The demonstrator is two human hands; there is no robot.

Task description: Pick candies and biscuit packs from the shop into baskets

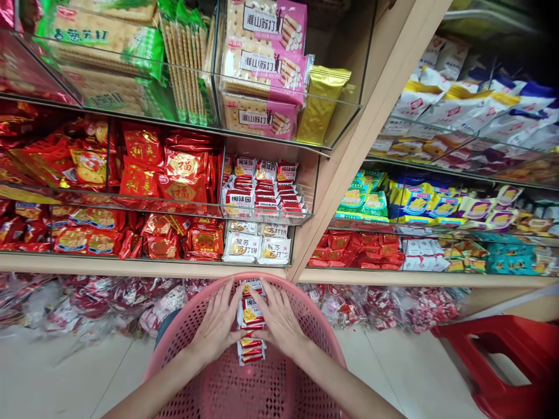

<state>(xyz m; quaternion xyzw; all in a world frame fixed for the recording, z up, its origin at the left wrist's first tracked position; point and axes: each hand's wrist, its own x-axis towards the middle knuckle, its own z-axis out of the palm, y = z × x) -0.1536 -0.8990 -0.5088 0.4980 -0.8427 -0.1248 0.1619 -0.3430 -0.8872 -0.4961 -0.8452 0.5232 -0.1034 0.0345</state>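
Observation:
Over a pink perforated plastic basket [325,326], both hands flank a row of small red-and-white snack packets [252,311]. My left hand [218,323] presses the row from the left with fingers and thumb. From the right, my right hand [279,320] does the same, its thumb near the left thumb across the packets. The packets lie face up at the far end and stand on edge nearer to me. Just beyond the basket rim, matching packets [264,186] stand in stacks inside a clear shelf bin. White cracker packets [257,247] lie in the bin beneath them.
Wooden shelving with clear bins spans the view, holding red snack bags [186,169], pink cracker packs [264,64] and green packets [364,195]. Plastic bags of goods [117,299] lie under the bottom shelf. A red stool [502,361] stands on the tiled floor at right.

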